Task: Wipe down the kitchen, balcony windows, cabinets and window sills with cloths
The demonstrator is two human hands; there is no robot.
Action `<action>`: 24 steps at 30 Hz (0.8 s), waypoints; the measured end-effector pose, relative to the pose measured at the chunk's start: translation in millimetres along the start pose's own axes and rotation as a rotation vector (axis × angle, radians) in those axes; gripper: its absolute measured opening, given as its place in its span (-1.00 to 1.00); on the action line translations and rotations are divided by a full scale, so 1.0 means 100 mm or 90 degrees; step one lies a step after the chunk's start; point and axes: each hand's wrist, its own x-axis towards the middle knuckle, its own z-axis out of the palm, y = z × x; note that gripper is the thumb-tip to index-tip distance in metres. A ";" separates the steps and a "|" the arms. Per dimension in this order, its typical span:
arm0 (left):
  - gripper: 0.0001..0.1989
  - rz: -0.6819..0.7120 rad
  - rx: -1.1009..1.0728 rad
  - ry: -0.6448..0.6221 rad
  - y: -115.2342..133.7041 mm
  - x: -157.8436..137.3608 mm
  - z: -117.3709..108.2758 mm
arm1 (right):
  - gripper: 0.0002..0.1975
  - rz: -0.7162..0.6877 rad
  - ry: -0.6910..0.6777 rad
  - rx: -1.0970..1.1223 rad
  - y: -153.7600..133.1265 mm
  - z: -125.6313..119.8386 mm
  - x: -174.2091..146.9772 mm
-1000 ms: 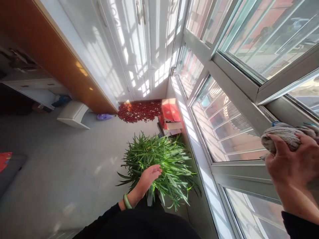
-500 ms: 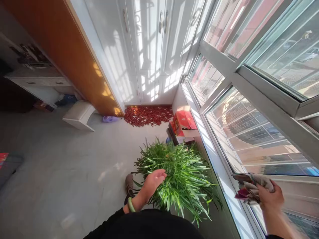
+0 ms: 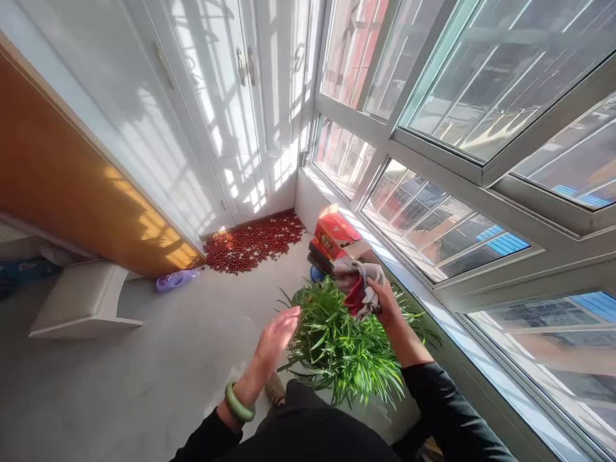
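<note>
My right hand [image 3: 386,303] is closed around a crumpled grey-and-dark-red rag [image 3: 355,289], held above the far right part of a bushy green potted plant [image 3: 337,350]. The plant has long, thin leaves, which hide its pot. At the plant's left edge is my left hand [image 3: 273,340], with nothing in it and its fingers stretched out. A green bangle [image 3: 239,403] circles the left wrist. I cannot tell whether the left fingertips touch any leaves.
A red cardboard box [image 3: 334,231] stands beyond the plant, by the sill [image 3: 385,250] under the windows. Many red fruits or nuts [image 3: 250,244] are spread on the floor before white cabinets [image 3: 221,128]. A purple plastic item [image 3: 176,280] and a white stool [image 3: 81,295] are on the left.
My right hand has brought the rag from the window ledge leftward to above the plant. My left hand has drawn back to the plant's left edge. The view has turned right.
</note>
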 end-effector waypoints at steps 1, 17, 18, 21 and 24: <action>-0.46 0.043 0.033 -0.006 0.01 0.09 -0.01 | -0.35 -0.005 -0.054 -0.010 0.12 0.26 -0.16; -0.28 0.223 0.405 0.072 0.18 2.26 -1.07 | -0.60 0.225 -0.417 0.153 0.70 2.52 0.17; -0.30 0.229 0.415 0.072 0.26 2.41 -1.08 | -0.59 0.239 -0.394 0.161 0.69 2.63 0.28; -0.36 0.254 0.450 0.055 0.48 2.85 -1.02 | -0.58 0.237 -0.293 0.203 0.65 2.91 0.64; -0.43 0.284 0.455 0.002 0.62 3.27 -0.92 | -0.61 0.197 -0.171 0.248 0.59 3.06 1.08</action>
